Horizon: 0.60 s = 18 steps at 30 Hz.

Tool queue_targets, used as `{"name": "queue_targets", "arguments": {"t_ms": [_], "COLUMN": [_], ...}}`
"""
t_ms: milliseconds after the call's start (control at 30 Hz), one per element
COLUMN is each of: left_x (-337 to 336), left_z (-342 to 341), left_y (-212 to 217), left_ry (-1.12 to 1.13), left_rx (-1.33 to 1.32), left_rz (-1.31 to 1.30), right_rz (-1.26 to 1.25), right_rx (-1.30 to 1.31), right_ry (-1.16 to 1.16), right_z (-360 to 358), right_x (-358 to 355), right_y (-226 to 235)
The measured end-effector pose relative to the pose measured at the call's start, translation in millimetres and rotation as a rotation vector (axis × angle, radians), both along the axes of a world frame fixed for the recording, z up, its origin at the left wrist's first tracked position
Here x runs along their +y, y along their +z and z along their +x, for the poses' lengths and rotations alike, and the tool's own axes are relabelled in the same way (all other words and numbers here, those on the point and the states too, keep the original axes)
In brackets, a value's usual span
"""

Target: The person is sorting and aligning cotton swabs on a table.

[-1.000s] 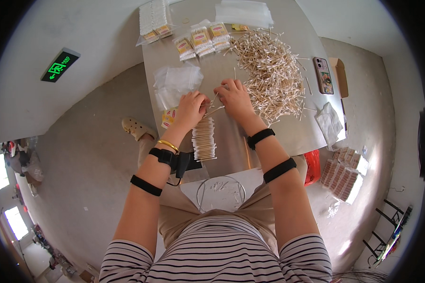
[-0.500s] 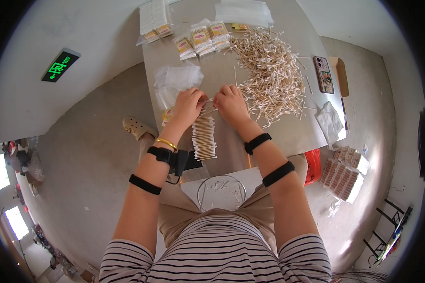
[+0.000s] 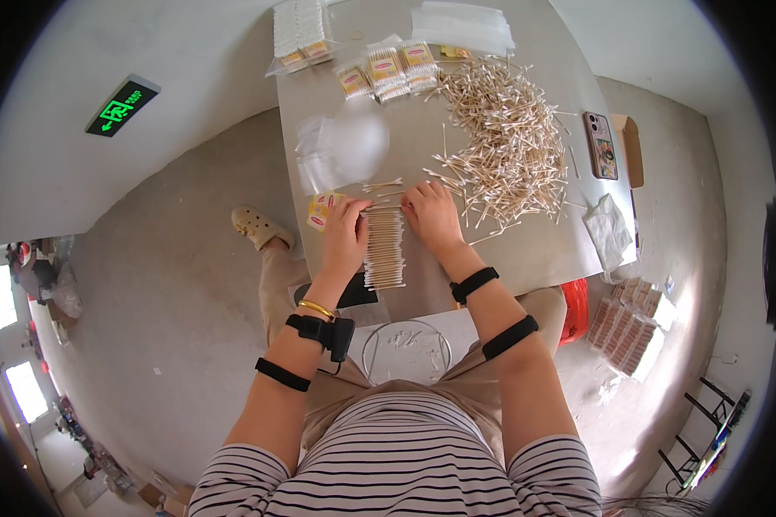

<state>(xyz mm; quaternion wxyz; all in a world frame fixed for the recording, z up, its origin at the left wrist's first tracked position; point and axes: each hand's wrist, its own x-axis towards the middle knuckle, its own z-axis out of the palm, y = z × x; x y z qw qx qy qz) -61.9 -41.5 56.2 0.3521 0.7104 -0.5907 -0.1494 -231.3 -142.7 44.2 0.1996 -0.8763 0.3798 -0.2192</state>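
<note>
Head view: both hands [image 3: 388, 231] flank aligned cotton swabs [image 3: 384, 247].

packing workshop: heaped cotton swabs [image 3: 504, 142]

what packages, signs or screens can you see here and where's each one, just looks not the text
Filled swab packets: far table edge, clear with pink-yellow labels.
Small yellow-pink label: beside the left hand.
Empty clear bags: left of the loose swab pile.
Phone: right table edge, face up.
Green lit sign: on the left wall.
Stacked packets: floor, right.
</note>
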Motion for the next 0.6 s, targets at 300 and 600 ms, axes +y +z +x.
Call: {"name": "queue_targets", "arguments": {"t_ms": [300,600], "left_x": [-1.9,25.1], "left_z": [-8.9,-28.6], "left_y": [1.9,-19.8], "left_ry": [-0.048,-0.21], "left_rx": [-0.104,-0.496], "left_rz": [-0.054,0.22], "right_rz": [0.045,0.061], "right_rx": [-0.053,-0.037], "right_ry": [-0.074,-0.047], "right_z": [-6.6,-0.8], "right_x": [0.8,-8.1], "right_y": [0.9,1.3]}}
